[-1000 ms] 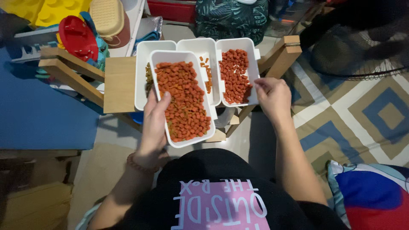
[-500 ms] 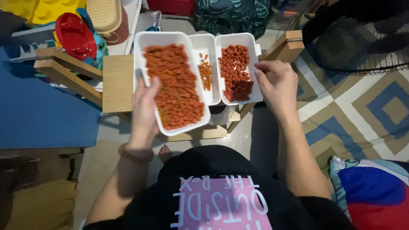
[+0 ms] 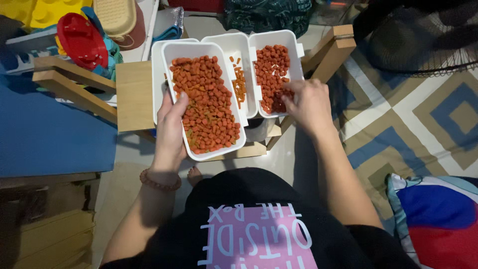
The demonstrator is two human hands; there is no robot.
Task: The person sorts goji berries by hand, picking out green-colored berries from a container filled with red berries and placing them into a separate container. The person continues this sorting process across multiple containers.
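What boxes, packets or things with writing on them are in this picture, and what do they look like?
Held tray: white, rectangular, full of orange-red pellets, in the left hand.
Right tray: white, rectangular, on the wooden stand, holding red pellets; the right hand reaches into it.
Middle tray: white, with a few orange pellets.
Shirt print: pink rectangle with white lettering on a black shirt, bottom centre.
Cardboard boxes: brown, bottom left.
No screens or signs.

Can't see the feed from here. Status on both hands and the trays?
Left hand grips white tray of orange pellets. Right hand fingers in right-hand tray. Nothing blocking either.
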